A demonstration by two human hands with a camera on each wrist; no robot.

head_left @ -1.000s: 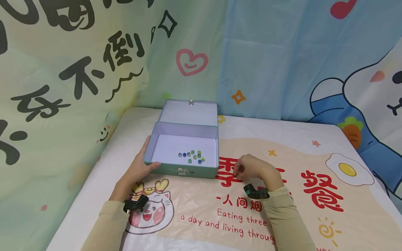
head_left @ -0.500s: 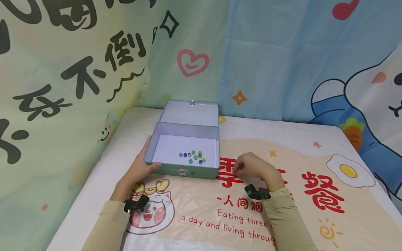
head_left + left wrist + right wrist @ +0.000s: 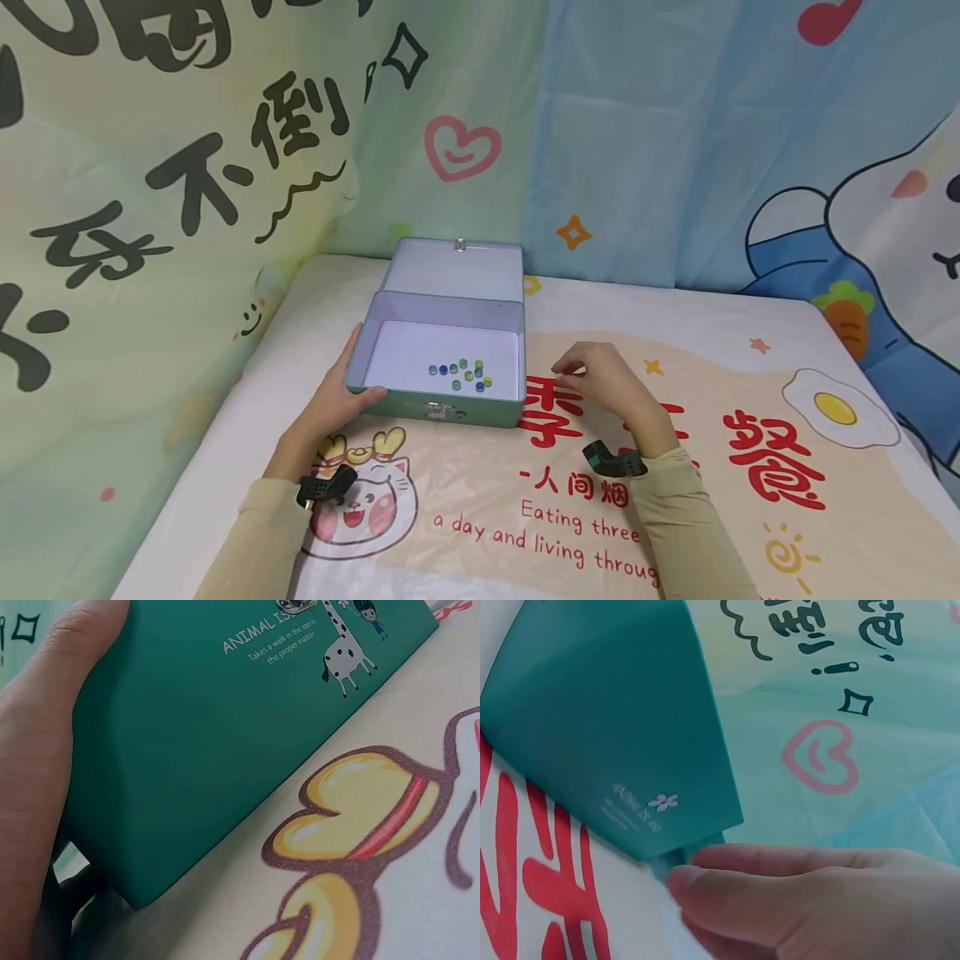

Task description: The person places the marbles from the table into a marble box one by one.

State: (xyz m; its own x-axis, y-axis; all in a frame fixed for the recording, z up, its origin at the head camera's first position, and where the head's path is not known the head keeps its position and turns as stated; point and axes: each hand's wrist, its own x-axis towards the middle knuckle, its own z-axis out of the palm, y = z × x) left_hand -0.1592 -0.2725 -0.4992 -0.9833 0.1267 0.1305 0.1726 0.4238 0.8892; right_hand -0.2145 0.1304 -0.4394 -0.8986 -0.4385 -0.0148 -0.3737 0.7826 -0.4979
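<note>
A green tin box [image 3: 442, 408] stands with its lid [image 3: 455, 268] raised, showing a pale lilac inside. Several small glass marbles [image 3: 464, 376], blue, green, yellowish and clear, lie on its floor toward the front right. My left hand [image 3: 341, 387] grips the box's front left corner, thumb at the front rim and fingers along the left side. In the left wrist view the thumb lies against the green front wall [image 3: 202, 750]. My right hand [image 3: 600, 379] hovers right of the box, apart from it, thumb and fingers drawn together. Whether something small sits between those fingertips is hidden.
The box rests on a printed tablecloth [image 3: 555, 467] with red lettering, a cat face and a fried egg. A printed cloth backdrop [image 3: 615, 150] hangs behind the table and along its left side. Each wrist wears a black band [image 3: 615, 460].
My right hand has risen from low over the red lettering, and its fingers have straightened somewhat. The left hand, the box and the marbles stay as they were. The head view has shifted slightly.
</note>
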